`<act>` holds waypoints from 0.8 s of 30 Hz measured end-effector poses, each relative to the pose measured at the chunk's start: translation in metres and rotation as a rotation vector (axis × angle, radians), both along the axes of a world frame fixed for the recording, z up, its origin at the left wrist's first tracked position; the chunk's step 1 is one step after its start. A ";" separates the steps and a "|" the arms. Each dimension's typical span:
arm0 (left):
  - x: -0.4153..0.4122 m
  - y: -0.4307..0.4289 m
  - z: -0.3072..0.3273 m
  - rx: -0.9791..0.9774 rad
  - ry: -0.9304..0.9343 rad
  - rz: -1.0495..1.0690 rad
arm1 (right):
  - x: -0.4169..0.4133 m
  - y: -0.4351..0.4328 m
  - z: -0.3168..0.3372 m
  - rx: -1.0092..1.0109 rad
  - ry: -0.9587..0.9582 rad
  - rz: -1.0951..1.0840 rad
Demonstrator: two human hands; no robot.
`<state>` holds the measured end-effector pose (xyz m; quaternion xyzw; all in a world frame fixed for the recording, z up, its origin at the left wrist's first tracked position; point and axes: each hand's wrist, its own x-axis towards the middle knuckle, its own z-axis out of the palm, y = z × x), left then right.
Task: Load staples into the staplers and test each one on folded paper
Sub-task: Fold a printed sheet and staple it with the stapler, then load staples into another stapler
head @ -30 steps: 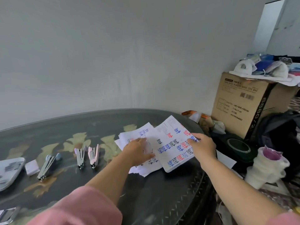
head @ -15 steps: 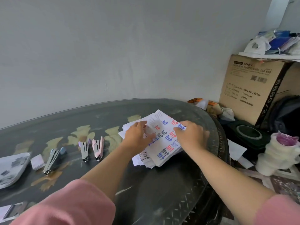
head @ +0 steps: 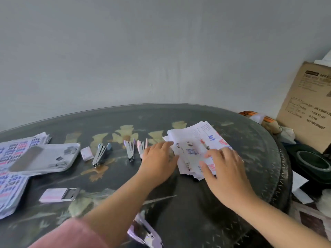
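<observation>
Both of our hands rest on a loose stack of printed paper (head: 192, 140) at the centre right of the frame. Our left hand (head: 159, 158) reaches in from the lower left out of a pink sleeve (head: 71, 235). Its fingers are straight, the tips touch the stack's left edge, and it grasps nothing. Our right hand (head: 225, 169) comes from the lower right with fingers spread and pressed on the top sheet, likewise grasping nothing. The sheets, printed in blue, red and black, lie unevenly fanned on a dark round table (head: 197, 212) with a pale floral pattern.

Just left of our left hand, three staplers lie in a row and appear hinged open. We see a pink stapler (head: 141, 146) partly hidden by the hand, a lilac stapler (head: 129, 149) beside it, and a blue stapler (head: 101, 154) further left. A small white staple box (head: 86, 153) sits just left of that. At the left of the frame a white tray (head: 48, 154) carries staple strips (head: 70, 150) and lies on another pile of printed paper (head: 10, 185). An open staple box (head: 57, 194) lies at the lower left. A purple stapler (head: 145, 233), blurred, sits at the bottom edge. A cardboard box (head: 308, 111) stands at the right edge.
</observation>
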<state>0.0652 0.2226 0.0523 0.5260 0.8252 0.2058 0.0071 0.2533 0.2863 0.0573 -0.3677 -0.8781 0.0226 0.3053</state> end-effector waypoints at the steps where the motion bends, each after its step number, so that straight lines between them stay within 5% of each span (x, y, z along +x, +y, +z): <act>1: -0.012 -0.026 -0.002 0.019 0.044 0.046 | 0.002 -0.024 0.007 -0.123 -0.069 0.131; 3: -0.038 -0.082 -0.006 0.058 0.125 0.163 | 0.002 -0.072 0.022 -0.372 -0.246 0.303; 9: -0.087 -0.218 -0.017 0.038 0.196 0.413 | -0.027 -0.151 0.003 -0.305 -0.401 0.291; 14: -0.097 -0.251 -0.028 -0.039 0.015 0.436 | -0.054 -0.178 -0.024 -0.374 -0.189 0.131; 17: -0.097 -0.250 -0.032 -0.041 0.062 0.440 | -0.079 -0.188 -0.021 -0.410 -0.143 0.080; 24: -0.100 -0.256 -0.036 0.029 0.104 0.426 | -0.186 -0.158 0.000 -0.309 -0.218 -0.041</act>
